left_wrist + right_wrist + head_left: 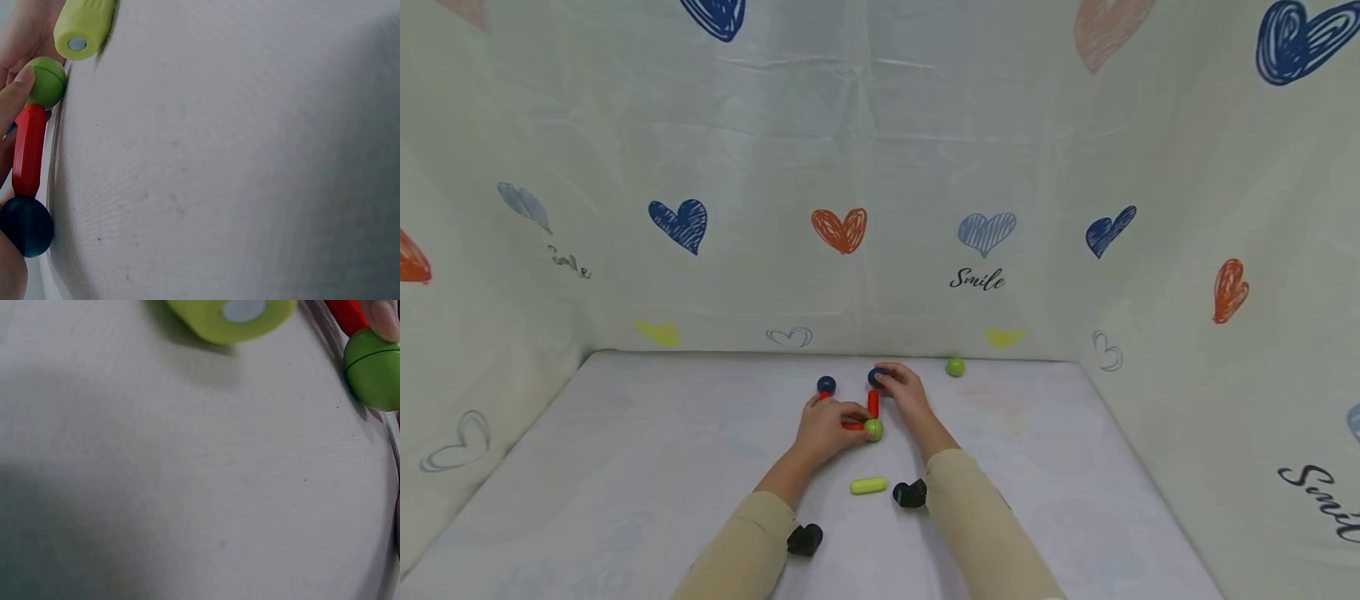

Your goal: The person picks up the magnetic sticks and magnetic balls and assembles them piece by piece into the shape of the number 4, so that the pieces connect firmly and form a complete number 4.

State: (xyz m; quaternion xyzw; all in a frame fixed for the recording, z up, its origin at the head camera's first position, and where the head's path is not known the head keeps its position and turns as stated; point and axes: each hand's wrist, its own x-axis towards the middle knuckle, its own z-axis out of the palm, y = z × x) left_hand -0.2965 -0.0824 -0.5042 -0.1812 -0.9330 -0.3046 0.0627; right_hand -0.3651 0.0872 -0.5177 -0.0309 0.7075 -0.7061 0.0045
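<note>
My left hand [829, 429] holds a green ball [873, 429] with the thumb on it. A red rod [852, 426] runs from that ball under the left fingers. Another red rod [29, 150] joins the green ball to a dark blue ball [27, 226]. My right hand [904, 390] pinches this blue ball at the rod's far end. Beyond the left hand, a second dark blue ball [826, 384] sits at the tip of a red rod [823, 396], partly hidden by the fingers. In the right wrist view a fingertip presses the green ball [375, 370].
A yellow-green rod [868, 486] with a metal disc in its end lies between the forearms. Another green ball [955, 367] is near the table's back edge, to the right. A black wrist camera [805, 540] shows at the left sleeve, another [910, 494] at the right.
</note>
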